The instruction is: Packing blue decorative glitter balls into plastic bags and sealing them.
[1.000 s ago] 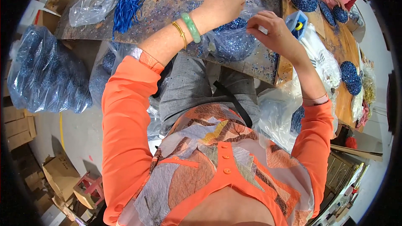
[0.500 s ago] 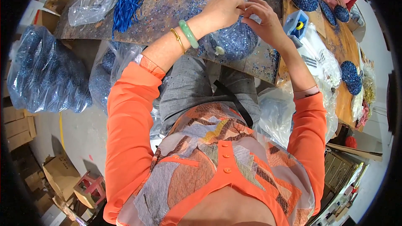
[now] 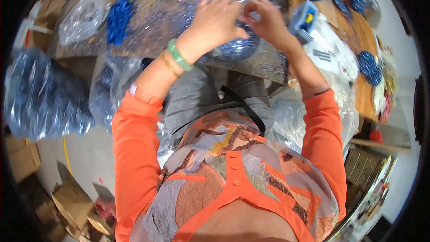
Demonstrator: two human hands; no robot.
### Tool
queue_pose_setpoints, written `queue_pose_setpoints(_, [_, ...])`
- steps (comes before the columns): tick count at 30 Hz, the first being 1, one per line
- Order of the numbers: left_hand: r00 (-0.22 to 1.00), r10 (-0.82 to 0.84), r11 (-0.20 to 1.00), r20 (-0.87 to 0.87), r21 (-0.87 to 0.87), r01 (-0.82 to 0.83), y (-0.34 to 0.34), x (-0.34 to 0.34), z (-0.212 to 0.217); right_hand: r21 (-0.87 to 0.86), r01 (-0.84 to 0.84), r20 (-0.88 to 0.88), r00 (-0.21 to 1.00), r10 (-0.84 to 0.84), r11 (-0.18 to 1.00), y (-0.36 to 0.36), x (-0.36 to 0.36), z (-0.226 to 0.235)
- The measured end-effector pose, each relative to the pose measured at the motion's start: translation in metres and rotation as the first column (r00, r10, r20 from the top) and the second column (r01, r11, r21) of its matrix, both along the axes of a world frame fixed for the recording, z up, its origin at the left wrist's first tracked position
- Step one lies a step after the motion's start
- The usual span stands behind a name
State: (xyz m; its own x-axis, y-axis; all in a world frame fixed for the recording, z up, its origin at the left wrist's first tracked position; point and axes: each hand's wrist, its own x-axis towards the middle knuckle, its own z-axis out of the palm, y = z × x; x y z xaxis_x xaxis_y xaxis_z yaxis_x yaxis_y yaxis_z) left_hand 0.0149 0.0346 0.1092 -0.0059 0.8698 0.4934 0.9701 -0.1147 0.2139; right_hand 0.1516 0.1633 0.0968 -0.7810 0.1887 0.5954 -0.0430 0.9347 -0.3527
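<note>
While your L hand hangs w/ fingers spread apart, your R hand is just beside it, fingers curled; it's too blurred, so can't tell if it's gripping anything. Just below both, the blue glitter ball sits near the table's front edge, partly hidden by your L hand. Farther L lie blue strips & a clear bag; to the R, a small blue box beside white plastic.
</note>
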Motion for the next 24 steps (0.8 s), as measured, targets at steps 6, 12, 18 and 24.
queue_pose_setpoints(6, [1.0,0.015,1.0,0.003,0.004,-0.015,-0.004,-0.002,-0.008,-0.009,0.032,-0.045,0.998,-0.032,0.999,-0.015,-0.007,-0.005])
queue_pose_setpoints(12, [0.993,-0.028,0.999,0.118,0.028,0.025,-0.005,0.004,-0.009,0.006,0.108,-0.123,0.987,-0.107,0.994,-0.015,0.036,0.006])
queue_pose_setpoints(18, [0.987,0.009,0.999,0.161,0.038,-0.016,-0.006,0.005,-0.012,-0.278,0.692,-0.016,0.69,-0.723,0.666,0.085,0.136,-0.018])
queue_pose_setpoints(24, [0.98,0.014,0.997,0.2,0.076,-0.03,-0.002,0.01,-0.017,-0.29,0.818,0.557,0.566,-0.608,0.497,0.131,0.181,-0.064])
